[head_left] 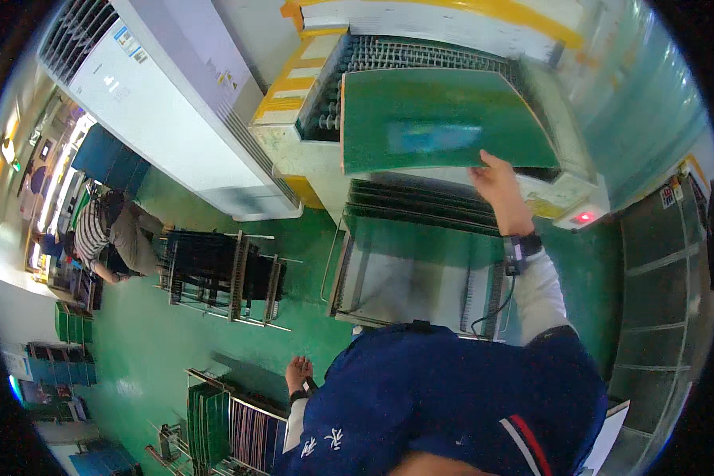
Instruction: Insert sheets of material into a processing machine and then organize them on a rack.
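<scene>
My right hand (496, 182) is closed on the near edge of a large green board (444, 111), with the thumb on top and the other fingers mostly underneath. The thin, glossy board is slightly bowed and lies over the roller bed (420, 51) of a pale machine. Down at my left side, my left hand (299, 371) is loosely curled, and nothing shows in it. Below the board, in front of me, stands a metal rack (411, 274) with upright boards at its far end. Near my left hand is another rack, with green boards (206, 424) standing in it.
A tall white air conditioner (174, 103) stands left of the machine. A wheeled rack of dark panels (222, 274) is on the green floor, and a person in a striped top (107, 230) bends beside it. A red light (584, 216) glows at the machine's right corner; grey cabinets (654, 293) line the right.
</scene>
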A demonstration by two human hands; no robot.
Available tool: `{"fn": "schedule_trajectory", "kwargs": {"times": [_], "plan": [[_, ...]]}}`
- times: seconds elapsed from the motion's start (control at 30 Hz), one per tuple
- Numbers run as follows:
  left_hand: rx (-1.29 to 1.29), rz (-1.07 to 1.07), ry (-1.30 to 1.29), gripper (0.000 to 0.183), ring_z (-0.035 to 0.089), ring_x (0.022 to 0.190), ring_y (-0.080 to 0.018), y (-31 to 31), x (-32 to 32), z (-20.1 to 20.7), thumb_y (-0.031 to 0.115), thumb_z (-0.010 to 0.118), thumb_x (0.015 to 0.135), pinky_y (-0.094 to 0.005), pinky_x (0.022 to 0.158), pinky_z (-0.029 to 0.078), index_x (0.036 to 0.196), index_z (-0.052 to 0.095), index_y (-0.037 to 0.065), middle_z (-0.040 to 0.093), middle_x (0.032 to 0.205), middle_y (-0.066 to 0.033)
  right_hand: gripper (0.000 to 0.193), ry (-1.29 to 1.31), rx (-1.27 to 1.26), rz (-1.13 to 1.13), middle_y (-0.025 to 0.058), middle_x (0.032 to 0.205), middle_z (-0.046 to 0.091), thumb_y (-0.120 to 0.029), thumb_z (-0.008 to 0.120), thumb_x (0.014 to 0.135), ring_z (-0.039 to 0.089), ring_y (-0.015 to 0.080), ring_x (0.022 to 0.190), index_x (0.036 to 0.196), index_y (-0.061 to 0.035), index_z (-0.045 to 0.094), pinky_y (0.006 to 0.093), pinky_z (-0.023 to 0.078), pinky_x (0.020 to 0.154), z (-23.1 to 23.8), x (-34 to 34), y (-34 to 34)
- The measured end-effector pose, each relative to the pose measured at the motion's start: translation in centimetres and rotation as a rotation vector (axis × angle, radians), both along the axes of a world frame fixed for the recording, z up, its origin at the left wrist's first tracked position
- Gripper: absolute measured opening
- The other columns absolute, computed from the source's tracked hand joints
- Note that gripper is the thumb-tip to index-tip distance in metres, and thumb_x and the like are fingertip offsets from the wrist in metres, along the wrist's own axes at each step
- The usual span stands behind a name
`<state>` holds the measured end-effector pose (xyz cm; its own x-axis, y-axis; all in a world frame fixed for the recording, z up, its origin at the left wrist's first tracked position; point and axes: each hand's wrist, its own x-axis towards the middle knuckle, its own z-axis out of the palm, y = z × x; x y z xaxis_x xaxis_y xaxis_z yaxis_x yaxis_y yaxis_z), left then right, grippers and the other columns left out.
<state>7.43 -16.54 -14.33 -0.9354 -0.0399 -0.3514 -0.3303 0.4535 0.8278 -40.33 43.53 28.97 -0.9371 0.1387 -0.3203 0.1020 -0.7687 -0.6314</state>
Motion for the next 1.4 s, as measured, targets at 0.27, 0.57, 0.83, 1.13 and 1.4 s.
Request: {"fn": "schedule_trajectory", "kwargs": {"times": [0.27, 0.57, 0.83, 1.13, 1.4], "plan": [[0.639, 0.340, -0.176, 0.042, 0.036, 0.126, -0.0210, -1.1, 1.0, -1.8, 0.025, 0.038, 0.087, -0.0349, 0.104, 0.026, 0.127, 0.042, 0.016, 0.047, 0.130, -0.0027, 0.013, -0.036, -0.176, -0.079, 0.0110, 0.095, 0.056, -0.011, 0.057, 0.086, 0.054, 0.0253, 0.089, 0.094, -0.0017, 0.053, 0.0392, 0.047, 0.085, -4.4, -5.8, -0.2], [0.373, 0.119, -0.008, 0.038, 0.042, 0.120, -0.0220, -1.1, 1.8, -2.7, 0.016, 0.038, 0.087, -0.0316, 0.096, 0.036, 0.125, 0.045, 0.015, 0.049, 0.125, -0.0063, 0.028, -0.123, 0.136, 0.358, 0.0136, 0.100, 0.063, -0.025, 0.049, 0.091, 0.062, 0.0228, 0.085, 0.103, -0.0004, 0.055, 0.0294, 0.052, 0.068, -3.2, -5.7, 1.1], [-0.349, 0.183, -0.194, 0.034, 0.052, 0.110, -0.0207, 1.5, -0.3, 0.5, 0.017, 0.040, 0.090, -0.0252, 0.085, 0.043, 0.123, 0.047, 0.014, 0.055, 0.118, -0.0092, 0.027, -0.067, 0.386, 0.385, 0.0115, 0.093, 0.066, -0.025, 0.052, 0.089, 0.063, 0.0195, 0.076, 0.099, -0.0020, 0.058, 0.0283, 0.050, 0.065, -2.1, -5.8, -0.1], [0.395, 0.569, -0.129, 0.036, 0.056, 0.103, -0.0212, 2.9, -1.5, 2.6, 0.024, 0.048, 0.089, -0.0314, 0.084, 0.044, 0.117, 0.046, 0.001, 0.058, 0.112, -0.0114, 0.025, 0.067, 1.045, 0.681, 0.0082, 0.083, 0.065, -0.027, 0.055, 0.087, 0.062, 0.0152, 0.072, 0.094, -0.0037, 0.062, 0.0249, 0.049, 0.063, -1.4, 3.8, -5.9], [0.893, 0.914, -0.033, 0.034, 0.060, 0.095, -0.0237, 4.2, 0.9, 2.7, 0.023, 0.056, 0.083, -0.0297, 0.080, 0.047, 0.110, 0.053, 0.002, 0.063, 0.101, -0.0106, 0.023, 0.487, 1.647, 0.460, 0.0123, 0.091, 0.064, -0.016, 0.061, 0.080, 0.062, 0.0235, 0.084, 0.100, -0.0043, 0.061, 0.0330, 0.048, 0.074, -4.1, 8.8, -7.9]]}}
